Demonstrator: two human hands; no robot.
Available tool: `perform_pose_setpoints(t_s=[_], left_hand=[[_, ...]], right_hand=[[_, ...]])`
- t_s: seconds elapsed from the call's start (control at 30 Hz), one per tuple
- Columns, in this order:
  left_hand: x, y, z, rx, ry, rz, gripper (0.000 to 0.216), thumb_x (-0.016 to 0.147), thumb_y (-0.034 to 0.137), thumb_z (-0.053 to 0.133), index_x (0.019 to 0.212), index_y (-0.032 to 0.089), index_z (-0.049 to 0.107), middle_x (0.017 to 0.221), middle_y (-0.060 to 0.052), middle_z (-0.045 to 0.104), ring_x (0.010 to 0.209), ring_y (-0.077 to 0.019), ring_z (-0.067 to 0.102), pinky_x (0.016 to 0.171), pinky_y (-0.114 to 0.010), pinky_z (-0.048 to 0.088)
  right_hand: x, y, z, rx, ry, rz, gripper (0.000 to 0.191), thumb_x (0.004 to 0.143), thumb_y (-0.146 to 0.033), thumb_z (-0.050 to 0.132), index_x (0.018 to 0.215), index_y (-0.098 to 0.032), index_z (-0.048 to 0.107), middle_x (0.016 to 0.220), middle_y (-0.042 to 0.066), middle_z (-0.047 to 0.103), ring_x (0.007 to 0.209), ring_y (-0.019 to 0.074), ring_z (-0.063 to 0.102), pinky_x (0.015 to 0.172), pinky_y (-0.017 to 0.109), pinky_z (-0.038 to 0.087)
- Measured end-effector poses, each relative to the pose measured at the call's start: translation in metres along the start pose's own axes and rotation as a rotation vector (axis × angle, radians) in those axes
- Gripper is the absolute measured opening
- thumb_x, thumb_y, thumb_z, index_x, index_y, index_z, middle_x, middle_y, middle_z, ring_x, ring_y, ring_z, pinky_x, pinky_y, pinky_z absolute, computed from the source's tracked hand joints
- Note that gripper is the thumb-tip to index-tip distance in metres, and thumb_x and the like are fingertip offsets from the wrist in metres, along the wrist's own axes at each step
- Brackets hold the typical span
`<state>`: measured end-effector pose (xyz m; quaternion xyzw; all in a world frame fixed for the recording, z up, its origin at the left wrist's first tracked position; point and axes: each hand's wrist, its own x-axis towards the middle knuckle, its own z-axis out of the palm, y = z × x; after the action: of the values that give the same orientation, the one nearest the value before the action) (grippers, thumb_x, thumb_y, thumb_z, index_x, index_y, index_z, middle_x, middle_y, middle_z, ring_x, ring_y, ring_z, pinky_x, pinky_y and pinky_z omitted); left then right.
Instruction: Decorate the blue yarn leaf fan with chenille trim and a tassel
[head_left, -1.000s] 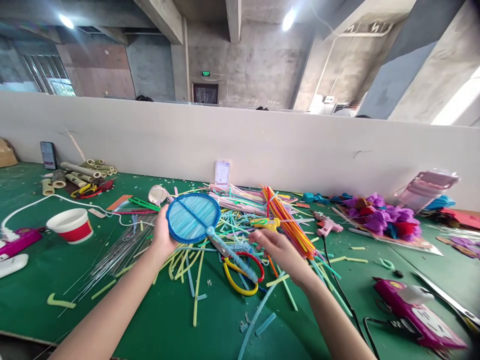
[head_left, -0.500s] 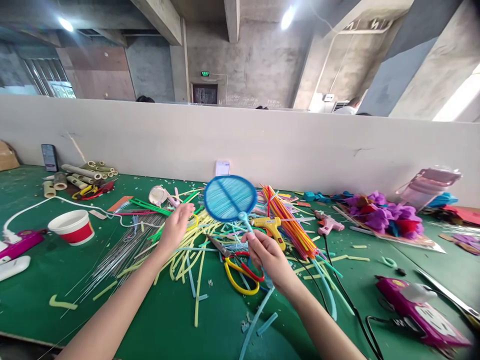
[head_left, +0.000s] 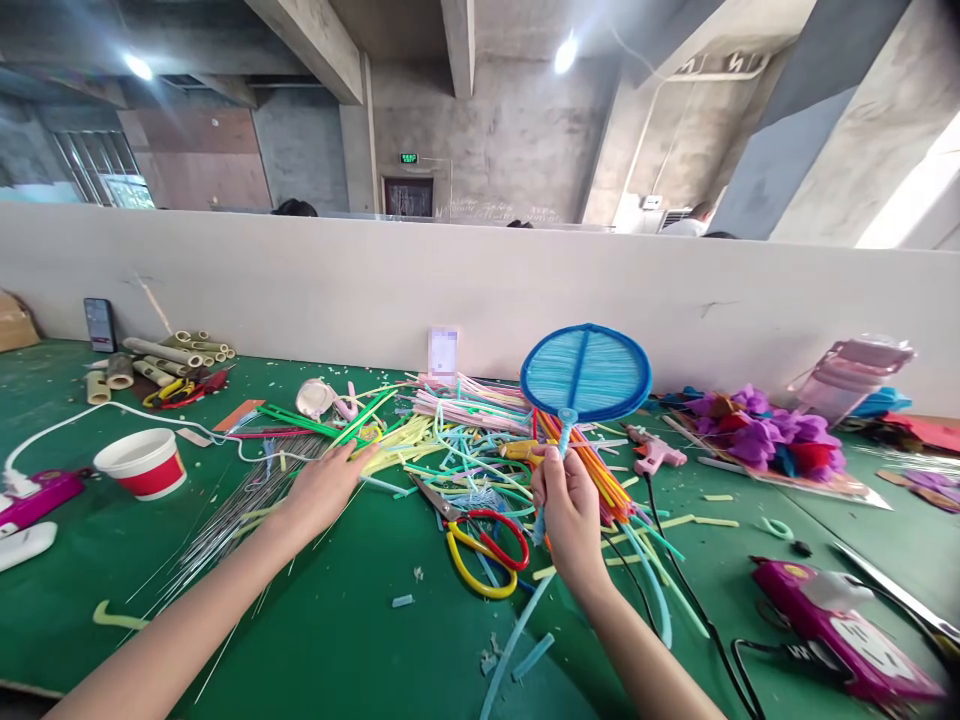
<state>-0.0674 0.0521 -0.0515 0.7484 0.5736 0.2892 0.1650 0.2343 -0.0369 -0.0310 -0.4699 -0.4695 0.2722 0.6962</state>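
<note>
My right hand (head_left: 571, 512) is closed around the fuzzy stem of a small blue round fan (head_left: 586, 371) and holds it upright above the table, right of centre. My left hand (head_left: 327, 487) lies low on the green table (head_left: 337, 640) with its fingers stretched out, touching the left edge of a heap of coloured pipe cleaners (head_left: 457, 430). Thin metal wires (head_left: 232, 515) lie just left of that hand. Scissors with yellow and red handles (head_left: 480, 545) rest between my two hands.
A red and white cup (head_left: 142, 463) stands at the left. Two glue guns (head_left: 652, 450) lie behind the heap, with a black cable running forward. Purple and red felt flowers (head_left: 765, 440) sit at the right, a pink device (head_left: 840, 620) near the right front. A white partition (head_left: 480, 290) backs the table.
My right hand has carried the blue fan up and to the right. My left hand let go of it earlier and has dropped to the table by the pipe cleaners.
</note>
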Motion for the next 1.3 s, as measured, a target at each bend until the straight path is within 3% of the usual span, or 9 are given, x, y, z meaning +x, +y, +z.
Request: perform_pose_setpoints(t_s=[0.13, 0.23, 0.43, 0.6, 0.77, 0.9, 0.97, 1.13, 1.3], left_hand=[[0.009, 0.034, 0.005, 0.150, -0.033, 0.204, 0.034, 0.090, 0.025, 0.056, 0.123, 0.023, 0.066, 0.142, -0.015, 0.056, 0.134, -0.0356, 0.048, 0.111, -0.052, 0.034], [0.011, 0.073, 0.023, 0.226, -0.176, 0.409, 0.020, 0.093, 0.026, 0.057, 0.108, 0.027, 0.070, 0.113, -0.005, 0.071, 0.107, -0.0232, 0.064, 0.096, -0.034, 0.046], [0.032, 0.102, 0.052, 0.447, -0.309, 0.551, 0.012, 0.083, 0.014, 0.068, 0.073, 0.019, 0.073, 0.080, -0.007, 0.073, 0.095, -0.0280, 0.064, 0.087, -0.039, 0.044], [0.041, 0.099, 0.057, 0.532, -0.365, 0.582, 0.007, 0.088, 0.019, 0.067, 0.084, 0.018, 0.073, 0.088, -0.006, 0.073, 0.103, -0.0269, 0.063, 0.093, -0.044, 0.047], [0.044, 0.101, 0.056, 0.557, -0.418, 0.535, 0.033, 0.096, 0.035, 0.062, 0.123, 0.016, 0.061, 0.123, -0.010, 0.063, 0.104, -0.0230, 0.065, 0.089, -0.045, 0.056], [0.044, 0.099, 0.057, 0.508, -0.441, 0.531, 0.035, 0.096, 0.034, 0.062, 0.126, 0.017, 0.059, 0.126, -0.010, 0.062, 0.106, -0.0237, 0.065, 0.089, -0.045, 0.056], [0.041, 0.095, 0.059, 0.460, -0.426, 0.531, 0.033, 0.095, 0.034, 0.062, 0.123, 0.016, 0.061, 0.123, -0.010, 0.063, 0.105, -0.0231, 0.065, 0.089, -0.045, 0.056], [0.039, 0.075, 0.051, 0.225, -0.243, 0.498, 0.012, 0.093, 0.020, 0.058, 0.082, 0.016, 0.061, 0.090, -0.008, 0.069, 0.095, -0.0254, 0.065, 0.086, -0.041, 0.052], [0.037, 0.057, 0.011, -0.085, 0.117, 0.364, 0.012, 0.101, 0.029, 0.041, 0.093, 0.022, 0.048, 0.084, -0.004, 0.068, 0.078, -0.0210, 0.068, 0.072, -0.035, 0.054]], right_hand=[[0.000, 0.000, 0.002, -0.002, 0.000, -0.010, 0.035, 0.098, -0.054, 0.049, 0.095, -0.021, 0.058, 0.056, -0.008, 0.038, 0.050, 0.0094, 0.034, 0.048, 0.023, 0.027], [-0.001, -0.003, 0.004, -0.014, -0.024, -0.009, 0.036, 0.097, -0.055, 0.050, 0.093, -0.020, 0.058, 0.056, -0.008, 0.039, 0.050, 0.0096, 0.035, 0.048, 0.023, 0.028], [-0.005, -0.002, 0.006, -0.054, -0.095, 0.006, 0.040, 0.096, -0.057, 0.049, 0.095, -0.019, 0.059, 0.055, -0.008, 0.039, 0.049, 0.0105, 0.036, 0.048, 0.023, 0.030], [-0.007, 0.002, 0.007, -0.067, -0.151, 0.028, 0.043, 0.097, -0.060, 0.046, 0.099, -0.018, 0.059, 0.055, -0.008, 0.040, 0.050, 0.0112, 0.037, 0.048, 0.023, 0.032], [-0.009, 0.003, 0.008, -0.071, -0.186, 0.054, 0.045, 0.097, -0.060, 0.046, 0.098, -0.017, 0.059, 0.055, -0.008, 0.040, 0.049, 0.0108, 0.036, 0.047, 0.023, 0.030], [-0.011, 0.006, 0.009, -0.078, -0.234, 0.067, 0.044, 0.098, -0.059, 0.045, 0.100, -0.017, 0.059, 0.055, -0.008, 0.039, 0.050, 0.0107, 0.036, 0.047, 0.023, 0.028], [-0.011, 0.006, 0.009, -0.083, -0.262, 0.067, 0.044, 0.098, -0.059, 0.044, 0.101, -0.017, 0.060, 0.054, -0.008, 0.039, 0.050, 0.0107, 0.037, 0.047, 0.024, 0.028], [-0.016, 0.004, 0.012, -0.060, -0.327, 0.092, 0.044, 0.100, -0.057, 0.042, 0.104, -0.017, 0.060, 0.052, -0.008, 0.042, 0.047, 0.0102, 0.037, 0.048, 0.023, 0.031], [-0.029, 0.011, 0.029, -0.051, -0.466, 0.178, 0.048, 0.100, -0.058, 0.039, 0.106, -0.016, 0.061, 0.050, -0.007, 0.049, 0.045, 0.0101, 0.042, 0.048, 0.021, 0.035]])
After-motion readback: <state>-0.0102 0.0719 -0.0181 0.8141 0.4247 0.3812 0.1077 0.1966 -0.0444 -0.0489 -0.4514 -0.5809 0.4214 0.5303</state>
